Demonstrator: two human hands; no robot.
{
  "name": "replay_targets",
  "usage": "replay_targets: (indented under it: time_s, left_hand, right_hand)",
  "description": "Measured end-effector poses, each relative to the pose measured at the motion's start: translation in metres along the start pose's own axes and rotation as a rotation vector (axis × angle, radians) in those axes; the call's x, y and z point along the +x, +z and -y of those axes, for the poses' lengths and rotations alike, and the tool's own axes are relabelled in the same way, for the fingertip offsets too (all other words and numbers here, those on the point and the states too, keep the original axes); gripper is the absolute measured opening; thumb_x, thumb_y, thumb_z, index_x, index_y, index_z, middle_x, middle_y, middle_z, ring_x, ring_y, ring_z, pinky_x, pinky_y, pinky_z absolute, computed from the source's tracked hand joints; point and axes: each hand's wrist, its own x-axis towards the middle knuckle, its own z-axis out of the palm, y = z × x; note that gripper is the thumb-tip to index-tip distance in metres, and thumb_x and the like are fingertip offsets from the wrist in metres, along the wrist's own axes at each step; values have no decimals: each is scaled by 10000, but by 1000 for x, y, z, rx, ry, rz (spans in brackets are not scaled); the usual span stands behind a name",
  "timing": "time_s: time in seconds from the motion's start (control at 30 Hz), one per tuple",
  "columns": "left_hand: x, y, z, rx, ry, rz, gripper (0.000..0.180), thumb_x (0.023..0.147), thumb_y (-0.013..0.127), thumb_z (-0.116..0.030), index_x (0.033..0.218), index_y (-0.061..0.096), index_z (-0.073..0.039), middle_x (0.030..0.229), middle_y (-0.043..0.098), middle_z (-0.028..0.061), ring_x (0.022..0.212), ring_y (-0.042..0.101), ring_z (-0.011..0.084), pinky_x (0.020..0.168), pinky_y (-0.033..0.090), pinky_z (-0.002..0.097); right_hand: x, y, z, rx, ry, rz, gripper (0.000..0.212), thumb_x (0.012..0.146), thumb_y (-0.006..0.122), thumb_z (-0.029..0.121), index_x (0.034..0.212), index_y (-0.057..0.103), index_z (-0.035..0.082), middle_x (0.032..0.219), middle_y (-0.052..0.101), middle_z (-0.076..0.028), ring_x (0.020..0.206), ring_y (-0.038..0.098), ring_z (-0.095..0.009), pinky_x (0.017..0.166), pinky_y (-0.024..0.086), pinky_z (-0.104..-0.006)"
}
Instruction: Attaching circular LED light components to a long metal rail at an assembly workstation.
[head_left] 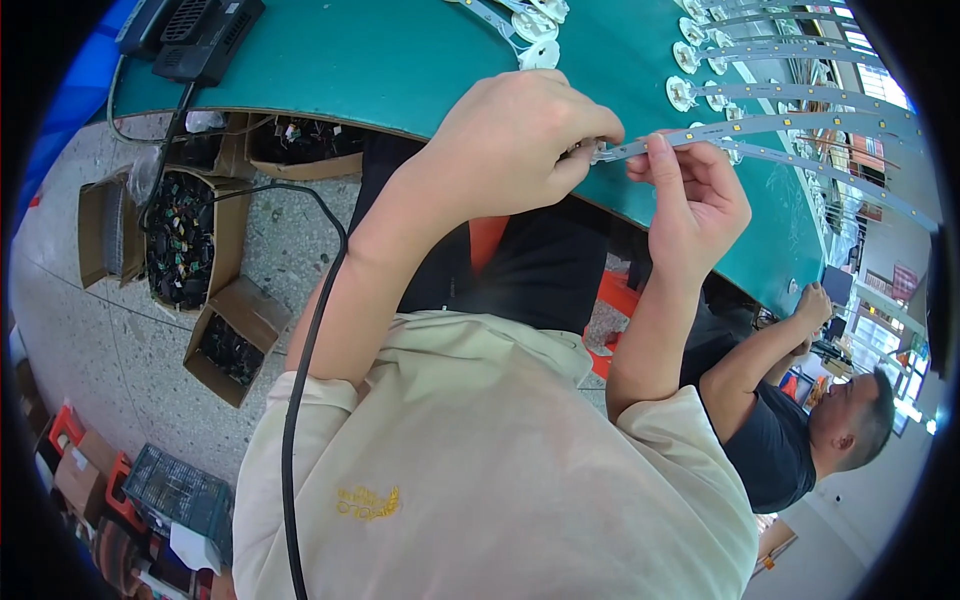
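Over the front edge of the green table, my right hand (698, 205) pinches a narrow white LED strip (790, 122) between thumb and fingers, near the strip's near end. The strip runs off to the right and bends with the lens. My left hand (525, 140) is closed at that same end, its fingertips pressed together beside a small pale tip (601, 155). What lies inside the left fingers is mostly hidden. Just beyond the left hand are round white discs (540, 54) joined to another strip.
More strips with round white ends (682, 93) lie along the table (350, 60) at right. A black device (205, 45) stands at the far left; its cable crosses my left arm. Cardboard boxes of dark parts (182, 240) sit on the floor. A co-worker (770, 430) sits at right.
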Motion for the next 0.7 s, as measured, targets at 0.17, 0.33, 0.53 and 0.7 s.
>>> replay_targets:
  time_s: [0.17,0.33,0.53,0.7]
  left_hand:
    - [1,2,1,10,12,-5,137,786,683,-41,912,726,-73,810,707,71,730,627,256,670,505,362]
    - [1,4,0,42,12,-39,100,815,686,-82,908,723,-73,822,709,73,770,651,264,687,514,376]
    - [3,6,-4,91,-56,1,94,828,670,-93,907,717,-72,813,703,75,766,663,272,666,520,383]
    - [1,11,-2,100,8,-83,101,808,668,-84,897,717,-72,807,699,72,778,670,271,667,529,379]
  right_hand:
    - [-2,-2,1,-26,-5,-25,56,889,692,-28,902,650,-63,784,706,-117,670,694,-144,630,576,-253]
    - [-4,-2,-1,-98,-29,-24,70,881,702,-33,908,645,-64,785,704,-111,679,696,-144,631,575,-251]
    - [-5,-1,-1,-184,-45,31,87,870,706,-48,929,644,-67,825,703,-110,713,696,-139,623,577,-248]
    - [-5,-2,-6,-192,-11,97,102,865,709,-48,943,644,-64,843,705,-106,735,696,-139,615,574,-237]
